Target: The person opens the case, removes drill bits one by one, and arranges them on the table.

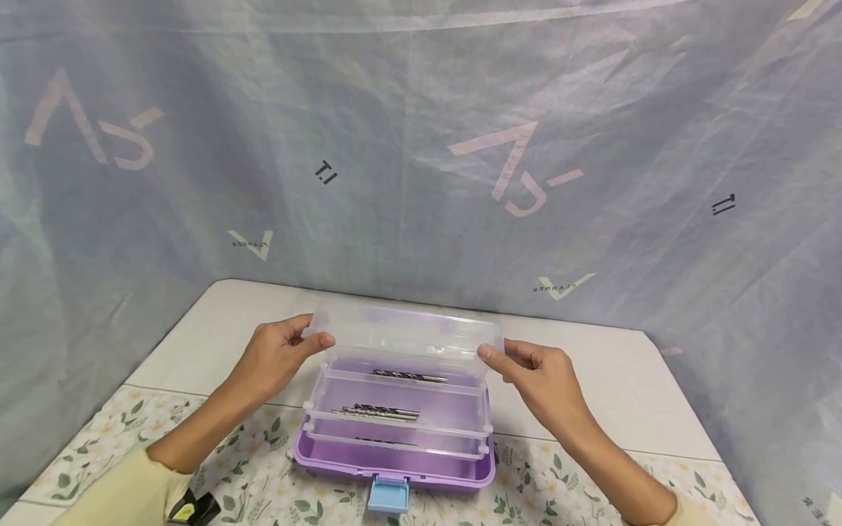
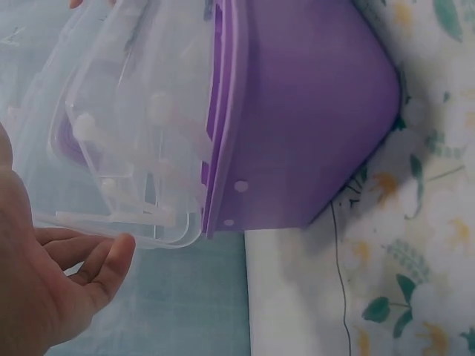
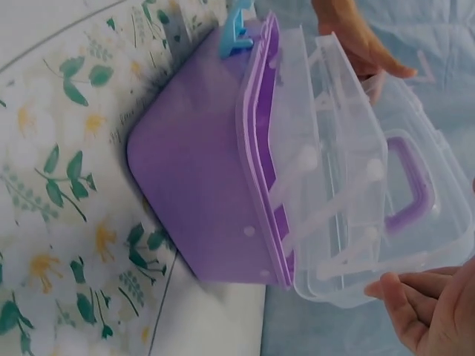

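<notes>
A purple toolbox (image 1: 454, 478) stands with its clear lid (image 1: 401, 330) raised and tilted back. My left hand (image 1: 270, 358) pinches the lid's left end, thumb in front and fingers behind. At the opposite end my right hand (image 1: 542, 372) grips the lid the same way. Clear stepped trays (image 1: 454, 405) are spread out above the base. One dark drill bit (image 1: 409, 377) lies in the upper tray, and several drill bits (image 1: 378, 413) lie together in the tray below. A purple handle (image 3: 419, 185) on the lid shows in the right wrist view.
A light blue latch (image 1: 388, 495) hangs at the box's front. Underneath is a floral cloth (image 1: 263, 467), with a white table surface (image 1: 217, 321) behind it. A grey printed curtain (image 1: 395, 146) encloses the back and sides. A black object (image 1: 194, 508) sits by the left sleeve.
</notes>
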A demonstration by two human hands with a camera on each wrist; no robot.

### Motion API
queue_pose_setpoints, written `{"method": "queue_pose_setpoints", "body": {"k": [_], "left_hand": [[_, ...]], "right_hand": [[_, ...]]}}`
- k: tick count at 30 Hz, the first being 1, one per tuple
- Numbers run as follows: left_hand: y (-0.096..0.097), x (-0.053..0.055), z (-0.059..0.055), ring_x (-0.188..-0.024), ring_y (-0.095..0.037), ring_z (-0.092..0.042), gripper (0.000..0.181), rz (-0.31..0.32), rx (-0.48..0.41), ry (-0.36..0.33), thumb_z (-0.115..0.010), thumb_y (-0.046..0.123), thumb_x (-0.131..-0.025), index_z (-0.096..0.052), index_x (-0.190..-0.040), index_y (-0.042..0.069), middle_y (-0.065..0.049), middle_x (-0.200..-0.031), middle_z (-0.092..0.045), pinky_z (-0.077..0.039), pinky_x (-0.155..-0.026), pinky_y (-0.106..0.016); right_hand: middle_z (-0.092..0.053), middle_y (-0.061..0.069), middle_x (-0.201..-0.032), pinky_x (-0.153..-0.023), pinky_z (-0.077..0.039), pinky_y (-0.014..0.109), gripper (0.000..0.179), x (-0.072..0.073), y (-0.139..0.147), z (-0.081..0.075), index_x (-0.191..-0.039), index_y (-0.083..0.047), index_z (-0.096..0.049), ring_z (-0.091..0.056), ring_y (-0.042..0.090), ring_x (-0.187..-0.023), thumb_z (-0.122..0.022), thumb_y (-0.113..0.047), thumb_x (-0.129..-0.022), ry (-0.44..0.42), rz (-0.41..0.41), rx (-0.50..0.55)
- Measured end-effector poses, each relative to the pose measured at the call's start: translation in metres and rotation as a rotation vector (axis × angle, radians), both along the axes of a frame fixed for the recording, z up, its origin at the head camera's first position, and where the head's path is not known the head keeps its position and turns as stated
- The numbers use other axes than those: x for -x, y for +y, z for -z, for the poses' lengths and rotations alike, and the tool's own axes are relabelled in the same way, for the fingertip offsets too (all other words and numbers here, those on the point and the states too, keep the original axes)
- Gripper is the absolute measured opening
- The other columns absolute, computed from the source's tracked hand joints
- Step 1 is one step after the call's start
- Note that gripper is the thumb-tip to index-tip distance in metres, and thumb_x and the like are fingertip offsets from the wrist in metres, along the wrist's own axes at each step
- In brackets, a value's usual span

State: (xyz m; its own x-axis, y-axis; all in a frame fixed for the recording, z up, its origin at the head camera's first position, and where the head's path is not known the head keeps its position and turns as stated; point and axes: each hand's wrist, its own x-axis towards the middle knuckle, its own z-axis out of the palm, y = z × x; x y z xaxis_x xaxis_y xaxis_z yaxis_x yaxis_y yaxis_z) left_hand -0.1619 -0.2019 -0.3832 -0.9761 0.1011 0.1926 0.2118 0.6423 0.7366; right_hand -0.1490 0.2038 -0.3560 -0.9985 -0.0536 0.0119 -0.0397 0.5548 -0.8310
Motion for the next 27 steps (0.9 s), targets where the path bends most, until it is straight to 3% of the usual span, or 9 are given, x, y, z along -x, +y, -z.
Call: {"method": "queue_pose_setpoints", "body": {"k": [1, 5, 7, 9, 15, 20, 22, 23, 27], "left_hand": [[0.0, 0.002, 0.0, -0.065, -0.011, -0.045, 0.07, 0.001, 0.0, 0.005, -0.068, 0.054, -0.112, -0.068, -0.151, -0.005, 0.004, -0.065, -0.049, -0.047, -0.073, -0.032], [0.004, 0.012, -0.002, -0.079, -0.017, -0.071, 0.06, -0.005, -0.007, 0.055, -0.065, 0.058, -0.113, -0.08, -0.13, 0.002, -0.001, -0.074, -0.07, -0.061, -0.084, -0.042], [0.005, 0.018, -0.004, -0.085, -0.022, -0.078, 0.061, -0.011, -0.03, 0.056, -0.062, 0.061, -0.113, -0.082, -0.119, 0.003, -0.008, -0.091, -0.081, -0.064, -0.087, -0.046], [0.006, 0.023, -0.006, -0.092, -0.026, -0.082, 0.064, -0.027, -0.049, 0.047, -0.06, 0.064, -0.113, -0.084, -0.122, 0.006, -0.013, -0.111, -0.086, -0.065, -0.09, -0.047], [0.003, 0.038, -0.008, -0.09, -0.025, -0.08, 0.065, -0.04, -0.119, -0.021, -0.053, 0.058, -0.118, -0.081, -0.138, 0.003, -0.022, -0.13, -0.081, -0.063, -0.092, -0.043], [0.001, 0.054, -0.004, -0.089, -0.021, -0.078, 0.066, -0.026, -0.193, -0.057, -0.052, 0.053, -0.12, -0.08, -0.103, -0.005, -0.019, -0.107, -0.079, -0.065, -0.087, -0.037], [0.001, 0.062, -0.001, -0.087, -0.018, -0.076, 0.067, -0.019, -0.227, -0.064, -0.053, 0.051, -0.12, -0.073, -0.089, -0.004, -0.016, -0.096, -0.074, -0.066, -0.081, -0.032], [0.001, 0.066, 0.0, -0.086, -0.018, -0.075, 0.066, -0.019, -0.239, -0.064, -0.054, 0.051, -0.12, -0.074, -0.088, -0.003, -0.014, -0.094, -0.073, -0.066, -0.078, -0.031], [0.001, 0.081, 0.003, -0.082, -0.018, -0.074, 0.064, -0.015, -0.272, -0.076, -0.057, 0.049, -0.119, -0.08, -0.101, -0.008, -0.013, -0.089, -0.073, -0.065, -0.072, -0.028]], "right_hand": [[-0.077, 0.014, -0.147, -0.111, -0.063, 0.056, 0.072, 0.002, 0.0, 0.0, -0.149, -0.006, -0.074, -0.081, 0.027, -0.119, -0.076, -0.063, -0.104, 0.01, -0.005, 0.002], [-0.082, 0.012, -0.139, -0.104, -0.066, 0.049, 0.063, 0.01, 0.001, 0.001, -0.143, -0.008, -0.079, -0.082, 0.019, -0.104, -0.075, -0.059, -0.106, 0.046, -0.009, 0.01], [-0.083, 0.012, -0.135, -0.099, -0.067, 0.043, 0.06, 0.016, 0.001, 0.001, -0.142, -0.009, -0.08, -0.081, 0.017, -0.101, -0.073, -0.058, -0.108, 0.062, -0.001, 0.015], [-0.084, 0.011, -0.133, -0.095, -0.067, 0.038, 0.059, 0.021, 0.0, 0.0, -0.141, -0.01, -0.081, -0.081, 0.015, -0.1, -0.071, -0.059, -0.109, 0.067, 0.014, 0.02], [-0.087, 0.012, -0.122, -0.085, -0.066, 0.034, 0.064, 0.039, -0.003, -0.003, -0.135, -0.011, -0.084, -0.081, 0.016, -0.093, -0.063, -0.067, -0.11, 0.09, 0.034, -0.047], [-0.087, 0.016, -0.107, -0.085, -0.065, 0.041, 0.075, 0.059, -0.003, -0.003, -0.106, -0.008, -0.088, -0.084, 0.02, -0.092, -0.056, -0.075, -0.11, 0.094, 0.034, -0.108], [-0.087, 0.017, -0.108, -0.091, -0.064, 0.047, 0.081, 0.069, -0.002, -0.002, -0.108, -0.007, -0.088, -0.085, 0.02, -0.091, -0.052, -0.079, -0.109, 0.08, 0.029, -0.122], [-0.087, 0.015, -0.113, -0.095, -0.063, 0.051, 0.082, 0.074, -0.001, -0.001, -0.117, -0.008, -0.088, -0.085, 0.02, -0.09, -0.051, -0.081, -0.108, 0.074, 0.028, -0.123], [-0.088, 0.015, -0.101, -0.107, -0.059, 0.061, 0.09, 0.092, 0.001, 0.003, -0.125, -0.004, -0.086, -0.085, 0.021, -0.083, -0.048, -0.084, -0.107, 0.056, 0.032, -0.096]]}}
